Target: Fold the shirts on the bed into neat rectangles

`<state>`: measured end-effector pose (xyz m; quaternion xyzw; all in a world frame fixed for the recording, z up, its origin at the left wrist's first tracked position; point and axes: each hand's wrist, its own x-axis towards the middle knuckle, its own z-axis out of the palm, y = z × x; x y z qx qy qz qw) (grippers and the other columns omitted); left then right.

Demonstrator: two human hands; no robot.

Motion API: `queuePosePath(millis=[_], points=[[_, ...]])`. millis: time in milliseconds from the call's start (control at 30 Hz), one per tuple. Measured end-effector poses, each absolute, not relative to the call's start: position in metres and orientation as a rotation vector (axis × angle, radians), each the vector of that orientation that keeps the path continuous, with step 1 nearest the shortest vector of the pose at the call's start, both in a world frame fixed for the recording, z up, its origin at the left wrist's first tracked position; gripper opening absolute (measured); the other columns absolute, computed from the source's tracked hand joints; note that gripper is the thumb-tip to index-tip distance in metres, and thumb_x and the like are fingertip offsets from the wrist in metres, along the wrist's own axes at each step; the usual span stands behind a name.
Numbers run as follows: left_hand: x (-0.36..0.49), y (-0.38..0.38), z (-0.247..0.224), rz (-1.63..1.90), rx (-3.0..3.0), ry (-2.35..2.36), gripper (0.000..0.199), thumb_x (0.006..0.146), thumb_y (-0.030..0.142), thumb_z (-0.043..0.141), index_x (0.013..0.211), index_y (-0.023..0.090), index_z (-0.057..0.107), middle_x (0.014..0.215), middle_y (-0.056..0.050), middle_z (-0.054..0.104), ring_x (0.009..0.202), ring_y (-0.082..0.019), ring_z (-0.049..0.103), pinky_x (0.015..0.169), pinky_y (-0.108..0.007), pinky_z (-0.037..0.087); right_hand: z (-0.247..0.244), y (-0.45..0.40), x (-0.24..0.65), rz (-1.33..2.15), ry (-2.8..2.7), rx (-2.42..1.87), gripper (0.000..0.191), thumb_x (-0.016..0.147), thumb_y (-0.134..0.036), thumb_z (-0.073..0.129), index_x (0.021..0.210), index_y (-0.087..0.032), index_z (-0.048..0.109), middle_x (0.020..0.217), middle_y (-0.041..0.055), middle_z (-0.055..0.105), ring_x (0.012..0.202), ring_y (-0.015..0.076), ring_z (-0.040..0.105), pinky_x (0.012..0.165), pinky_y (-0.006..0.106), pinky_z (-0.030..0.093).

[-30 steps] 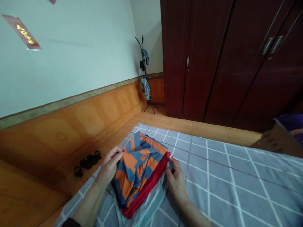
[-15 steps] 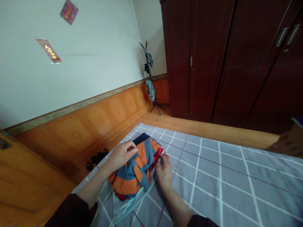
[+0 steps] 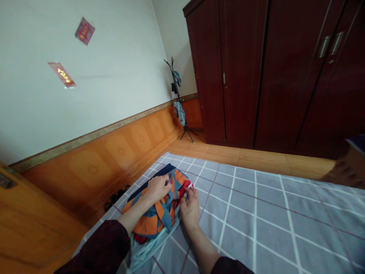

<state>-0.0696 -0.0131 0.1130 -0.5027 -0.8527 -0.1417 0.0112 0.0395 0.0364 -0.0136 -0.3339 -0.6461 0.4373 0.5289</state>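
Note:
A loose pile of clothes lies on the bed. On top is a crumpled orange and grey-blue garment [image 3: 146, 225]. My left hand [image 3: 159, 187] rests over its upper part, fingers curled in and pinching the fabric. At the pile's right edge, my right hand [image 3: 190, 209] has its bent fingers on a red garment [image 3: 183, 189] with a small white part at its tip. Navy cloth [image 3: 151, 179] sticks out on the far left side, partly behind my left hand and forearm. Pale blue-green cloth [image 3: 148, 249] shows underneath at the near side.
The bed [image 3: 245, 220] has a grey checked sheet stretching right. Beyond it stand a dark red wardrobe [image 3: 239, 76] and a black coat rack [image 3: 178, 95] with clothes on it. Dark shoes [image 3: 114, 198] sit on the floor left of the bed, near a wooden door [image 3: 34, 224].
My left hand has moved down onto the orange and grey-blue garment, which is more bunched there. More navy cloth shows on the left. My right hand stays at the red edge.

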Motion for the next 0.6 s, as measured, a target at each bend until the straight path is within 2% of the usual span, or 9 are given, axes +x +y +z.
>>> queuePosePath(millis=[167,333,400,500,600], points=[[-0.088,-0.022,0.115,-0.881,-1.611,-2.726,0.020,0.073,0.025,0.043,0.054,0.019,0.042,0.053,0.003,0.047,0.055,-0.014,0.051,0.054,-0.023,0.034,-0.015,0.037,0.039,1.049,-1.540,-0.796,0.039,0.069,-0.014,0.042,0.101,-0.014,0.063,0.111,0.0132,0.055,0.111,0.0251,0.049,0.101,0.041,0.037],[-0.103,-0.026,0.136,-1.454,-1.427,-2.666,0.023,0.073,0.040,0.045,0.062,0.019,0.045,0.053,0.004,0.050,0.049,-0.013,0.052,0.047,-0.022,0.041,-0.014,0.037,0.041,1.057,-1.527,-0.785,0.038,0.069,-0.015,0.042,0.101,-0.016,0.062,0.109,0.0113,0.056,0.109,0.0237,0.050,0.100,0.040,0.038],[-0.113,-0.030,0.173,-1.646,-1.338,-2.550,0.024,0.072,0.040,0.048,0.065,0.018,0.046,0.054,0.003,0.052,0.049,-0.013,0.053,0.048,-0.023,0.044,-0.014,0.038,0.042,1.063,-1.520,-0.780,0.037,0.070,-0.016,0.042,0.101,-0.015,0.062,0.107,0.0116,0.056,0.107,0.0239,0.051,0.098,0.040,0.039],[-0.127,-0.048,0.262,-1.841,-1.211,-2.283,0.020,0.072,0.033,0.054,0.067,0.015,0.046,0.056,0.005,0.050,0.048,-0.007,0.051,0.054,-0.020,0.046,-0.013,0.040,0.042,1.077,-1.501,-0.773,0.038,0.070,-0.017,0.042,0.102,-0.016,0.061,0.105,0.0110,0.057,0.104,0.0234,0.052,0.097,0.040,0.040],[-0.127,-0.078,0.355,-1.917,-1.131,-1.921,0.013,0.084,0.020,0.041,0.074,0.011,0.043,0.064,0.008,0.051,0.057,-0.001,0.051,0.074,-0.019,0.046,-0.014,0.041,0.041,1.093,-1.481,-0.772,0.039,0.069,-0.019,0.041,0.102,-0.015,0.061,0.105,0.0115,0.058,0.105,0.0241,0.052,0.099,0.041,0.038]])
